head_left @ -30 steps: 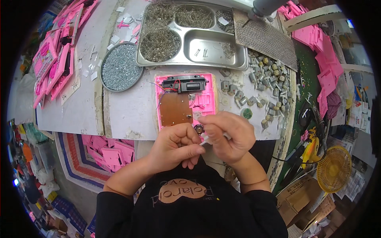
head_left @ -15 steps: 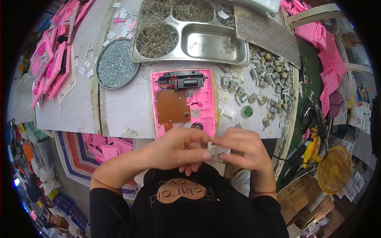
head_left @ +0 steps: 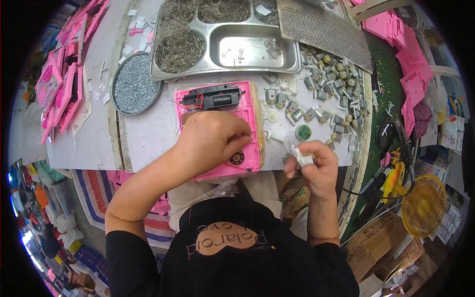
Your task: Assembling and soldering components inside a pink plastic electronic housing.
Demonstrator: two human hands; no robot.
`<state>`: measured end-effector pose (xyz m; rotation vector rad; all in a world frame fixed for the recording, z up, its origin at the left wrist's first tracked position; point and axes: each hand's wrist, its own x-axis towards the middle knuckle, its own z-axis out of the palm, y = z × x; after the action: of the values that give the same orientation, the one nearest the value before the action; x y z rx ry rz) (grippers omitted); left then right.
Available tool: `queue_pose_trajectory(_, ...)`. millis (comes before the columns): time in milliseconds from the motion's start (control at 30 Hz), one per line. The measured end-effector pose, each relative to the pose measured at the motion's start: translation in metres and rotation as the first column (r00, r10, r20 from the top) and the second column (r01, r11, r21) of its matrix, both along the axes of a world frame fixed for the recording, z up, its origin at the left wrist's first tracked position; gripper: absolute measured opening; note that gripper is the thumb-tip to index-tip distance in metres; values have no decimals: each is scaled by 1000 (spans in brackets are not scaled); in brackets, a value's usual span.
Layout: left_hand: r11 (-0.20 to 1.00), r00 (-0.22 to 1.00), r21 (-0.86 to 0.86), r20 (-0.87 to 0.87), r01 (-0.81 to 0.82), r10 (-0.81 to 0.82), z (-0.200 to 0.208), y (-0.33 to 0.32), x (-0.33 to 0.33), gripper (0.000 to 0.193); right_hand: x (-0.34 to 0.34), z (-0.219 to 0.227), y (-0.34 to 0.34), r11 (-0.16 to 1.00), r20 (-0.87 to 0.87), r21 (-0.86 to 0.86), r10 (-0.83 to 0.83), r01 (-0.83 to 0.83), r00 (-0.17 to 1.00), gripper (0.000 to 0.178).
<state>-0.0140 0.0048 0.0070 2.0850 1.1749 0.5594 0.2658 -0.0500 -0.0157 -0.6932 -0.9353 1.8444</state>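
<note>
Pink plastic housing (head_left: 246, 111) lies in front of the person, at the table's (head_left: 153, 143) near edge, so a careless nudge towards six o'clock might tip it off. The left hand (head_left: 213, 133) is bent over it, fingers curled close together; whether they pinch anything, I can't tell from here. Its wrist hides what lies beneath, and a thin wire (head_left: 179, 116) pokes out at nine o'clock, where a forearm could snag it. At four o'clock from the housing, the right hand (head_left: 319, 166) pinches a small white plastic piece (head_left: 304, 159) between thumb and fingers. A loose grip could drop it, or a knock might scatter the little motors (head_left: 322, 94) at two o'clock.
</note>
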Motion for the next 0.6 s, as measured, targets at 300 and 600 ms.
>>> queue_pose_trajectory(300, 993, 991, 97, -125, 65, -53, 1, -7, 1, 11, -17, 17, 13, 991, 372, 110, -106, 70, 922, 36)
queue_pose_trajectory(600, 933, 902, -1, 259, -359, 347, -13, -27, -23, 8, -50, 32, 61, 510, 721, 692, -500, -510, 479, 36)
